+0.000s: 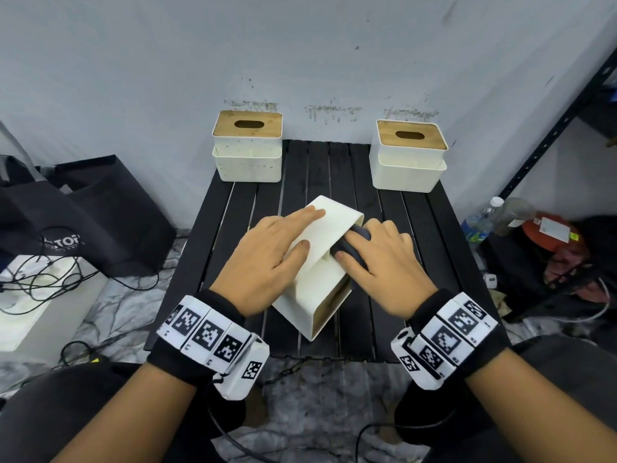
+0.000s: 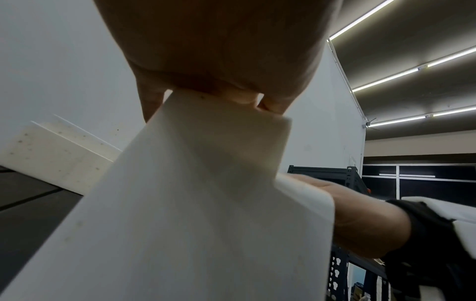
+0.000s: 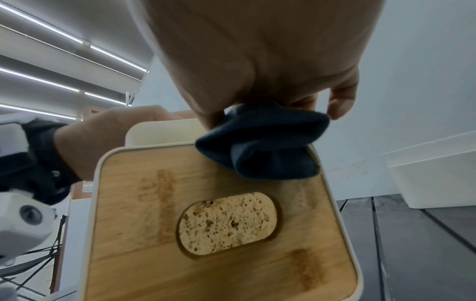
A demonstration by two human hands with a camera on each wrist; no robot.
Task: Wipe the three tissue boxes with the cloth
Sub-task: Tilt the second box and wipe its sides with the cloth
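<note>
**A:** Head view: a cream tissue box is seen tipped on its side mid-bench, wooden lid turned toward 4 o'clock. The left hand is laid flat on its upper face, fingers straight, nothing gripped. A dark cloth is bunched under the right hand, pressed to the box's 3 o'clock side. Two more boxes are stood upright, at 11 o'clock and 1 o'clock.

**B:** And the wrist cams?

**A:** Left wrist: the box's pale wall fills the shot, the left palm is rested on it at 12 o'clock, and the other hand's wrist is seen at 3.

**B:** Right one?

**A:** The cloth is held in a closed grip by the right hand's fingers against the stained bamboo lid, at its 1 o'clock corner. The oval slot is uncovered.
</note>
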